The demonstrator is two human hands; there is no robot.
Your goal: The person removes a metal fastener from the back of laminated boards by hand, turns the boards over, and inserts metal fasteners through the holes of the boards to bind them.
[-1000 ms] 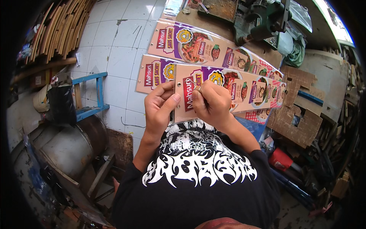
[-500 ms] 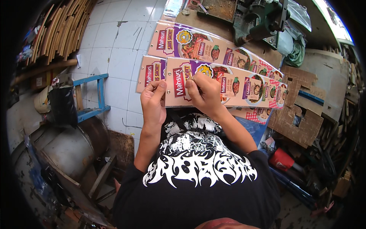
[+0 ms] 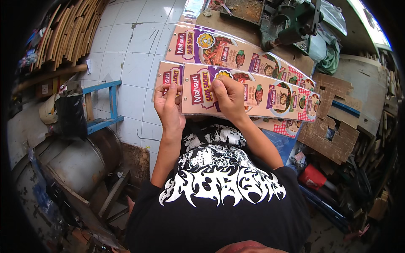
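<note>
A long printed sign strip (image 3: 263, 101), pink and purple with food pictures, lies across in front of me, metal eyelets along its left edge. My right hand (image 3: 228, 95) is closed in a fist over its left half; whatever is inside the fingers is hidden. Beside the left edge of this strip, my left hand (image 3: 170, 107) has its thumb and fingers curled together in a pinch; I cannot make out anything between them. Another matching strip (image 3: 232, 52) lies farther away, and part of a further strip (image 3: 165, 71) shows from beneath the front one.
A green machine with a metal base (image 3: 289, 31) stands at the back right. Cut brown board (image 3: 333, 114) lies to the right. On the left are a blue frame (image 3: 112, 105), a metal drum (image 3: 80, 160) and stacked wooden slats (image 3: 69, 31).
My left hand has shifted slightly left, off the strip's edge, its fingers bent differently. My right hand has moved a little right and turned slightly. The front strip has stayed nearly in place.
</note>
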